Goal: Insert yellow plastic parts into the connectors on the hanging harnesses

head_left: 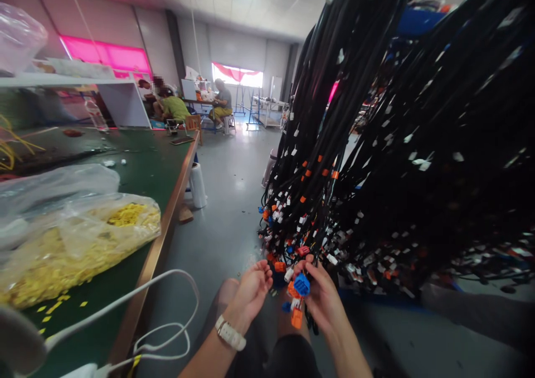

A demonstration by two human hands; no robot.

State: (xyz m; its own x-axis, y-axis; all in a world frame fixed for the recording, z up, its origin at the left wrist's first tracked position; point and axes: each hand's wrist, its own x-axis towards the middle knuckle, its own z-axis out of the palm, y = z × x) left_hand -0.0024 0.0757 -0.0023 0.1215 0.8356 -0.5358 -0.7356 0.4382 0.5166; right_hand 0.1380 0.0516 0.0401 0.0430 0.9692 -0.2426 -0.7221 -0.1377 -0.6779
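My right hand (326, 295) is closed round the lower end of a wire harness. From it hang a blue connector (301, 284), an orange connector (296, 318) and smaller white ones. My left hand (253, 290), with a white watch (230, 333) at the wrist, is just to the left, its fingers curled together; whatever they pinch is too small to make out. An orange connector (279, 267) and a red connector (303, 250) lie close to the fingertips. Black wire harnesses (317, 116) hang in a thick bundle above my hands.
More black harnesses (451, 144) fill the right side. At left, a green-topped table (146, 155) bears a clear bag of small yellow pieces (83, 244). A white cable (125, 305) loops past its edge. A white roll (198, 185) stands on the floor; seated people (221, 102) work farther back.
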